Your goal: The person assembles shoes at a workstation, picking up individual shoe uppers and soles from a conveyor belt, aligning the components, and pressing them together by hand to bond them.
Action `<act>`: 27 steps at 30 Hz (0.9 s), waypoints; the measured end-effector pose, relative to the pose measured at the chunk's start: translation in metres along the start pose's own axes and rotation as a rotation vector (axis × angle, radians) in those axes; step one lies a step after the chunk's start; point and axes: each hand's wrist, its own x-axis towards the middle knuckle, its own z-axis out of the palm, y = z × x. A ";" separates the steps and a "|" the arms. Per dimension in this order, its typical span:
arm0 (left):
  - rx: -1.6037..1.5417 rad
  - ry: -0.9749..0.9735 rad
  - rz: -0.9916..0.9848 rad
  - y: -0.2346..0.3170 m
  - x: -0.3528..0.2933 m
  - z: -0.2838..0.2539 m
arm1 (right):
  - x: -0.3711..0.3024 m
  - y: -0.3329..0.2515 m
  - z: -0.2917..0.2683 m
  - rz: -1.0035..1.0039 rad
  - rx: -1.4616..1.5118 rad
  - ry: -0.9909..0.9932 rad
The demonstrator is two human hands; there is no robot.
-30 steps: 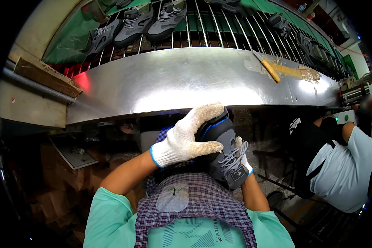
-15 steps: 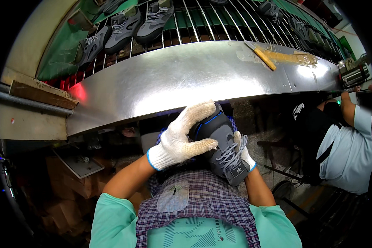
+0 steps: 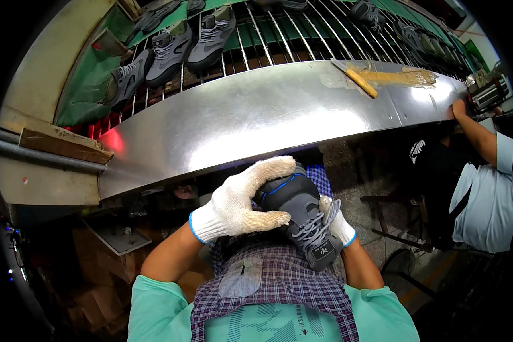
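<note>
The left hand point(image 3: 233, 208) in a white glove wraps its fingers over the dark shoe point(image 3: 302, 219) held above the lap; the right hand point(image 3: 337, 223), mostly hidden, seems to grip it beneath the laces. This looks like inspection, and turning the shoe would need a firm two-handed hold.

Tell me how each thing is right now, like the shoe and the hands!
Left hand: gloved, pressed over the dark shoe's toe.
Right hand: gloved, holding the shoe from its far side.
Dark shoe: laced, held over the lap.
Grey shoes: resting on the wire rack.
Metal table: shiny, a yellow-handled tool lying on it.
</note>
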 end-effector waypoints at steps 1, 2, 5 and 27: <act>0.000 -0.016 -0.017 0.002 0.000 -0.001 | -0.002 -0.001 0.003 -0.026 -0.036 -0.030; 0.000 -0.030 -0.035 0.003 0.000 -0.003 | -0.004 -0.002 0.005 -0.052 -0.071 -0.058; -0.008 -0.066 -0.015 0.007 -0.002 -0.008 | -0.006 0.002 0.013 -0.153 -0.170 -0.144; 0.279 0.115 -0.038 0.025 -0.008 -0.061 | 0.019 -0.089 0.078 -0.388 -1.385 -0.066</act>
